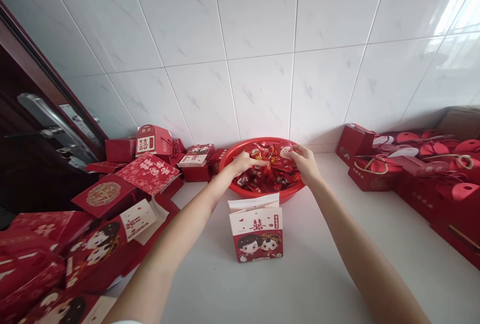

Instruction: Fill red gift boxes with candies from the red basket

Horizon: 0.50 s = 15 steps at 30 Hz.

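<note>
A red plastic basket [224, 168] holds many red-wrapped candies [277, 178]. My left hand [245, 163] reaches over its left side, fingers stretched out among the candies, with nothing clearly held. On the right, my right hand [305, 163] pinches a wrapped candy [286, 151] with a pale pink patch between thumb and fingers, just above the pile. Between my forearms, in front of the basket, stands a red and white gift box [257, 236] printed with two cartoon faces. Its top flaps are up; the inside cannot be seen.
Many red gift boxes [108, 196] are heaped on the left of the white tabletop [300, 274]. More red boxes [416, 174], some tied with cord, line the right side. A tiled wall [258, 94] rises behind, and a dark door with a metal handle [52, 114] is at left.
</note>
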Available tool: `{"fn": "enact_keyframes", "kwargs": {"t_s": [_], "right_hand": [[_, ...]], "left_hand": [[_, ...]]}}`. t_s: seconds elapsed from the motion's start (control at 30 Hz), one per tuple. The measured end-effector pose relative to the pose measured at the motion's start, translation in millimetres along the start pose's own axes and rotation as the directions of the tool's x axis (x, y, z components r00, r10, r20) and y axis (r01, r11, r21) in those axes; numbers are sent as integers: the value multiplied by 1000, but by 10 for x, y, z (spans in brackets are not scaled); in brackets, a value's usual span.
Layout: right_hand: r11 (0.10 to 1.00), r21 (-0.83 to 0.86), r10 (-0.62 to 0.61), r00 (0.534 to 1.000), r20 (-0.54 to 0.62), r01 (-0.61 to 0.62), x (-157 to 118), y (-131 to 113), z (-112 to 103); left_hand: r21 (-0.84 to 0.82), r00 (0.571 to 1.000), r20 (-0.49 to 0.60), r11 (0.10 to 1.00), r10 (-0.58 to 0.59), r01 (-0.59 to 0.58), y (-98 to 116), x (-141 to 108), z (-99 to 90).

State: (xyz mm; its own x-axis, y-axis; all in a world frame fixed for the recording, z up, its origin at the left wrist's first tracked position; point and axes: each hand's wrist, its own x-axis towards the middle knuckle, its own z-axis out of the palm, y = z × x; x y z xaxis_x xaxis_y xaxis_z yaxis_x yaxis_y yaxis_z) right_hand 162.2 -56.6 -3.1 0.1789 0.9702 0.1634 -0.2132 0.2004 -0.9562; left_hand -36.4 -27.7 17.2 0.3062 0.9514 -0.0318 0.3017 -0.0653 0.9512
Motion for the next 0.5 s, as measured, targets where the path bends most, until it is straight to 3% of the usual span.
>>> {"fn": "enact_keyframes", "kwargs": {"t_s": [0.13, 0.4, 0.5], "right_hand": [[1000, -4, -12, 1000, 23, 12, -1, 7, -7], [1000, -13, -10, 1000, 14, 10, -25, -28, 11], [1000, -10, -9, 1000, 17, 9, -12, -8, 5]], "left_hand": [[-95, 999, -49, 995, -10, 5, -39, 30, -14], [-45, 978, -193, 997, -77, 69, -77, 66, -29], [-98, 989, -132, 993, -72, 60, -37, 54, -17]]}}
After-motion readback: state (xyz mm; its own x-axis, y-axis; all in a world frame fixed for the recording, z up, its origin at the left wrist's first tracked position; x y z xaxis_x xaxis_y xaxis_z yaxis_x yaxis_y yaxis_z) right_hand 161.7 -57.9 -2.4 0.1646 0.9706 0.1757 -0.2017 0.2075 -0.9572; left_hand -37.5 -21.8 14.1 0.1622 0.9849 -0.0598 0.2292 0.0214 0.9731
